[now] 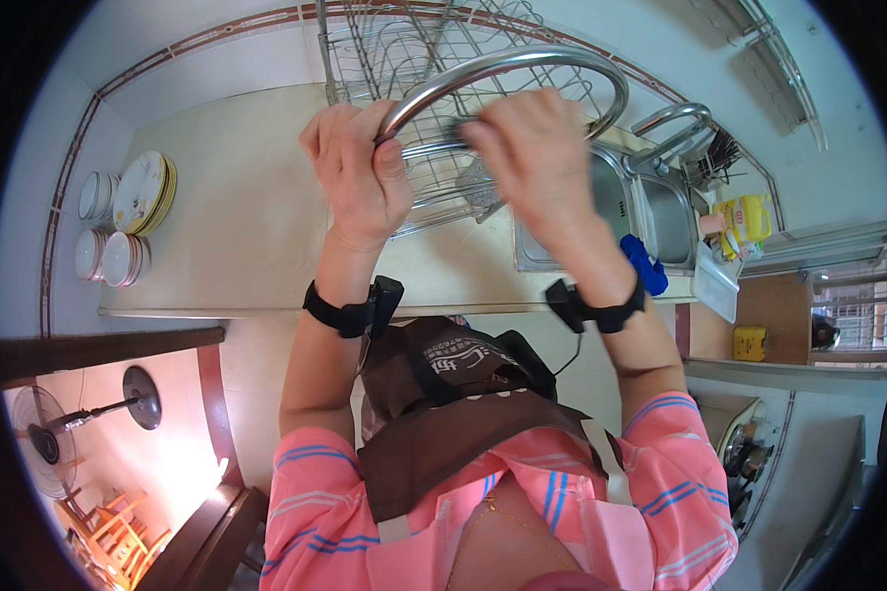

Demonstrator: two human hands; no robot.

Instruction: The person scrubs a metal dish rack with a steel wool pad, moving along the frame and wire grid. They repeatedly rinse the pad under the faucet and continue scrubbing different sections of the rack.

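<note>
A metal wire dish rack [434,197] with a thick, shiny curved tube frame [522,57] stands on the countertop in front of me. My left hand [360,163] is closed around the left end of the curved tube, thumb toward the middle. Over the middle of the rack is my right hand [537,148], blurred, its fingers bent and closed. At its fingertips shows a small dark smear [455,130] too blurred to name. Below it, a greyish mesh-like piece [478,184] shows among the wires.
Stacked plates [140,192] and bowls [123,261] stand at the counter's left end. On the right are a double steel sink [611,202] with a faucet [672,128], a blue cloth [644,264] at its near edge, and a yellow bottle [744,219].
</note>
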